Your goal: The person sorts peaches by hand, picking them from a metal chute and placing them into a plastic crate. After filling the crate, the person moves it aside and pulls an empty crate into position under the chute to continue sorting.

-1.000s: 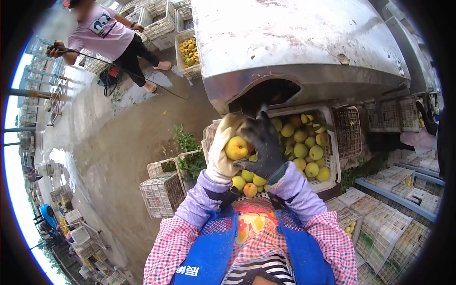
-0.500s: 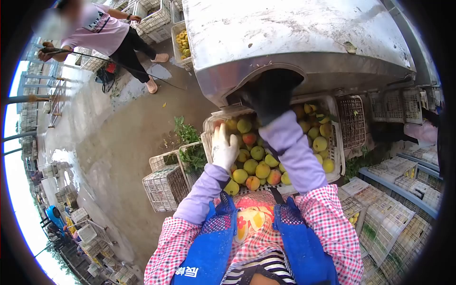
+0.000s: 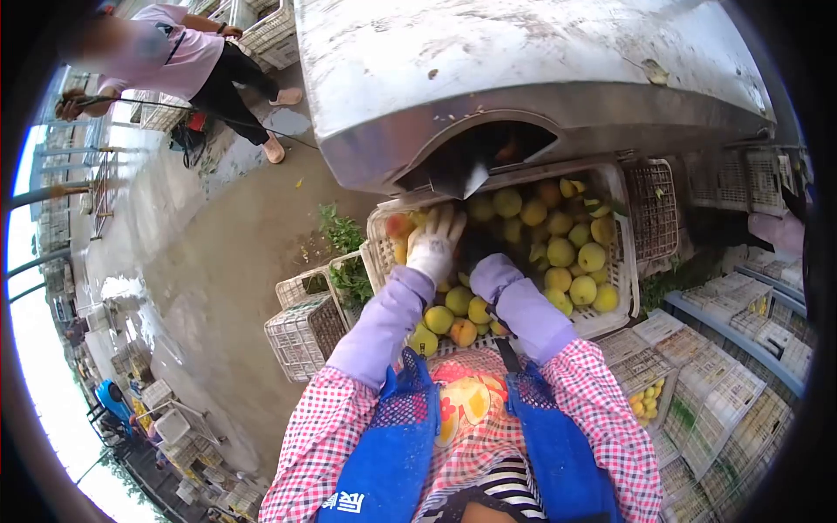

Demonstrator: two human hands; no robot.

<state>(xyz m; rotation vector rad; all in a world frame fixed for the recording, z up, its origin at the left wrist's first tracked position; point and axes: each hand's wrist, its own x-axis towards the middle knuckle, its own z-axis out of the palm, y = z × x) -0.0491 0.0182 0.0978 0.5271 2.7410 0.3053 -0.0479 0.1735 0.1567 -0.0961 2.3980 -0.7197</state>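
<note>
A pale plastic crate (image 3: 629, 283) full of yellow-green and reddish peaches (image 3: 561, 253) lies directly in front of me. My left hand (image 3: 433, 244), in a white glove, rests on the fruit at the crate's left side with its fingers stretched out. Beside it, my right hand (image 3: 478, 248) in a black glove reaches down among the peaches near the middle. Its fingers are dark and blurred, so whether it grips a peach does not show. Just beyond the crate is the dark opening (image 3: 506, 148) of a metal machine (image 3: 523, 57).
Stacked crates (image 3: 307, 336) with green leaves (image 3: 349, 279) stand to the left on wet concrete. More stacked crates (image 3: 689, 375) fill the right side. At upper left a person (image 3: 200, 70) holds a thin cord. Another person's sleeve (image 3: 776, 234) shows at far right.
My right hand has come out of the machine's opening and down onto the peaches. My left hand has moved right, closer to it. The view has shifted slightly.
</note>
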